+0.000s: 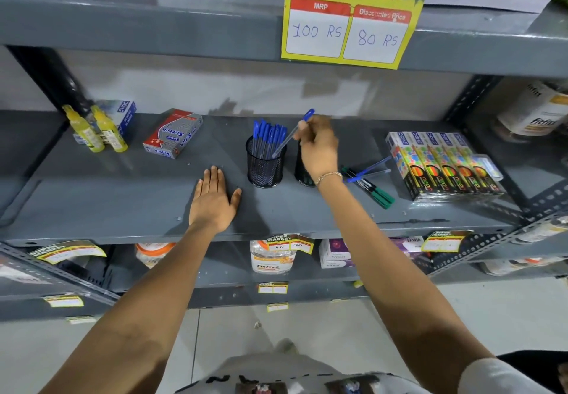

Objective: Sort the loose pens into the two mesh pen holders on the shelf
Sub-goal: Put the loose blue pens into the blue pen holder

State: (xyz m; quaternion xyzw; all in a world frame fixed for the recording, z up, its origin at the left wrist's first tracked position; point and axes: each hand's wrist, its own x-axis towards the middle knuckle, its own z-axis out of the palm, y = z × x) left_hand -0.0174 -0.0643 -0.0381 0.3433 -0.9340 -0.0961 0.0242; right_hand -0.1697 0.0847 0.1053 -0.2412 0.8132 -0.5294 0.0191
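Two black mesh pen holders stand mid-shelf. The left holder is packed with several blue-capped pens. The right holder is mostly hidden behind my right hand, which grips a blue-capped pen tilted with its tip over the left holder's rim. My left hand lies flat on the shelf, fingers apart, left of the holders. Loose pens rest to the right: green-capped pens and two blue pens.
On the grey metal shelf sit yellow bottles and a red-grey box at the left, and a row of colourful boxes at the right. A price sign hangs from the shelf above.
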